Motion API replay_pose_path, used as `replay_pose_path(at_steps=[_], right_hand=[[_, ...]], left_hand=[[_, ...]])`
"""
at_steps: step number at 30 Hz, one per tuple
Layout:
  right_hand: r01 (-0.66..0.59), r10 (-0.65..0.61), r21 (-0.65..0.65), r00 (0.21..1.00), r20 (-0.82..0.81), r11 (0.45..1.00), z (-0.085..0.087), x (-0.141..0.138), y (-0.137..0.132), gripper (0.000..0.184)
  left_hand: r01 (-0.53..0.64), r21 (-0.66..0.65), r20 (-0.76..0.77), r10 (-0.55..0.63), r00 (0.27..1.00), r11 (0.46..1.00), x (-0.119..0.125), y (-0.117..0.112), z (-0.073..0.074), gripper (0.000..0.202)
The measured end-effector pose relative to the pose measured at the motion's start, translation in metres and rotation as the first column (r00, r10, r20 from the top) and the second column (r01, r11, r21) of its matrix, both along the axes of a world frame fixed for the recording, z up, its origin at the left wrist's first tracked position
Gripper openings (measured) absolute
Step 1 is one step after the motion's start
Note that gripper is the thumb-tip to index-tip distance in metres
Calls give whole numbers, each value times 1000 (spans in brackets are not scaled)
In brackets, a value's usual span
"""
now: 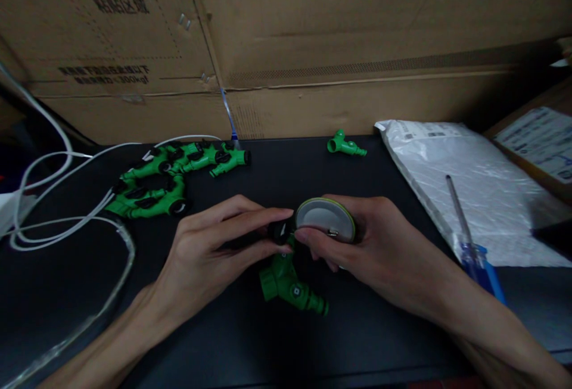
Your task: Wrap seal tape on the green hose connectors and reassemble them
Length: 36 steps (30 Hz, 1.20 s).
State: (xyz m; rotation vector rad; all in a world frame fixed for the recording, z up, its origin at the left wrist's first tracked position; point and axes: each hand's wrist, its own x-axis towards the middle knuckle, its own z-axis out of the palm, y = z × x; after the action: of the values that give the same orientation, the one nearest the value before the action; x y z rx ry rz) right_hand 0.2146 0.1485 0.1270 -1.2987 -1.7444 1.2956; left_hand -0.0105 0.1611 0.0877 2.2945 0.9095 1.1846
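Both hands meet just below the middle of the black table point(223, 341). The left hand point(210, 246) comes in from 7 o'clock with its fingers stretched out long. Its thumb and forefinger close in a pinch on a small black knob point(280, 232), which sits at the top of a green Y-shaped fitting point(290, 285).

The right hand point(370, 240) comes in from 4 o'clock and grips a round disc point(324, 216) with a grey face and a green rim. The fingers curl under the disc and the thumb lies along its near edge. The disc is tilted towards the camera and sits just beside the knob, at the knob's 2 o'clock. Whether the two touch cannot be told.

The body of the fitting hangs below the fingertips, at 6 o'clock from them, with its branches pointing down and to the right over the table.

A pile of green fittings point(170, 180) lies at 10 o'clock from the hands, among loops of white cable point(53, 198). A single green fitting point(345, 145) lies alone at 12 o'clock, near the table's far edge. At 2 o'clock there is a white plastic bag point(482, 198), with a blue-handled screwdriver point(469, 240) lying across its near side. Cardboard boxes point(313, 49) stand behind the table.
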Motion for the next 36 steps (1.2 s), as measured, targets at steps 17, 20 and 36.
replay_pose_path(at_steps=[17,20,36], right_hand=[[-61,50,-50,977,-207,997,-2,3,2,12],[-70,50,-67,964,-263,995,-2,3,4,13],[37,-29,73,994,-105,997,-2,0,1,13]], left_hand=[[-43,-138,103,58,993,989,1,0,3,37],[-34,-201,153,66,986,979,0,-1,3,39],[-35,-73,62,40,997,997,1,1,5,39]])
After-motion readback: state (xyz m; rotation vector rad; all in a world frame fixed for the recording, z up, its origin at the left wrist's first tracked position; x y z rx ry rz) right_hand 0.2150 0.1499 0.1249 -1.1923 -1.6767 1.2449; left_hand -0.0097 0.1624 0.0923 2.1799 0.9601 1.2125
